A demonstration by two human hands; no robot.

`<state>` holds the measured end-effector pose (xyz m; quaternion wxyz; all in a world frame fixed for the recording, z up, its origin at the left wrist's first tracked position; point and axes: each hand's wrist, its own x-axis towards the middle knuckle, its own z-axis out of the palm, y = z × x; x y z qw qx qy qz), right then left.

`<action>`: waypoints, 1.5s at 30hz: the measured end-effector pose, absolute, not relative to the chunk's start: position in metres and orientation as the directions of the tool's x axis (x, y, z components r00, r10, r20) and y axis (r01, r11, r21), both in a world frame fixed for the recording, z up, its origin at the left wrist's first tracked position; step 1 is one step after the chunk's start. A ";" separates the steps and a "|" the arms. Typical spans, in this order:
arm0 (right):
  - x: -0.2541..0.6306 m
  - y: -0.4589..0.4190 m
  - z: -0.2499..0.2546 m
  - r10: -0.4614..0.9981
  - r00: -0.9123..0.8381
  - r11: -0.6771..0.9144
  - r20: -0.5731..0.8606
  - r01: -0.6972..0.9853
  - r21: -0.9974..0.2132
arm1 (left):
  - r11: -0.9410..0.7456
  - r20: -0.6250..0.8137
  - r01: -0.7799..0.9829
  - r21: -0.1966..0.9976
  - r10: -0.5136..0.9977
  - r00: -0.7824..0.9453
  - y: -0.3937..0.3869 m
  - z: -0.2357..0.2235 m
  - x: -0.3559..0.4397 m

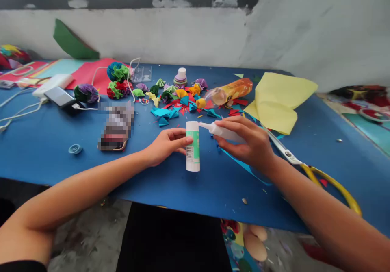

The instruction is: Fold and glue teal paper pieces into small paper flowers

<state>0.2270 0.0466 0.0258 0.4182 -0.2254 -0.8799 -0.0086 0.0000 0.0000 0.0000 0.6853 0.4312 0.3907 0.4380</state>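
My left hand (168,143) grips an upright white glue stick with a green label (193,146) standing on the blue table (183,186). My right hand (248,142) is wrapped round a small white squeeze bottle (218,130) held sideways, its pointed nozzle touching the top of the glue stick. Just beyond lie several folded paper pieces in teal, red and yellow (179,101).
Yellow-handled scissors (307,166) lie right of my right arm. A yellow paper sheet (278,99), an orange plastic bottle (230,91), paper flowers (117,79), a phone (59,96) with cables, a blurred object (115,125) and a small blue cap (74,149) lie around.
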 end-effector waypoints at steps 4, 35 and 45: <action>0.227 0.045 0.024 0.377 -0.563 0.896 0.735 0.423 -0.135 | 0.270 -0.189 -0.242 0.932 0.931 0.311 -0.001 0.001 -0.001; 0.224 0.038 0.029 0.366 -0.521 0.886 0.771 0.448 -0.118 | 0.277 -0.178 -0.345 0.897 0.940 0.290 -0.001 0.002 -0.002; 0.225 0.034 0.036 0.222 -0.663 0.958 0.715 0.284 -0.034 | 0.248 -0.190 -0.445 0.860 0.967 0.173 -0.001 0.006 -0.001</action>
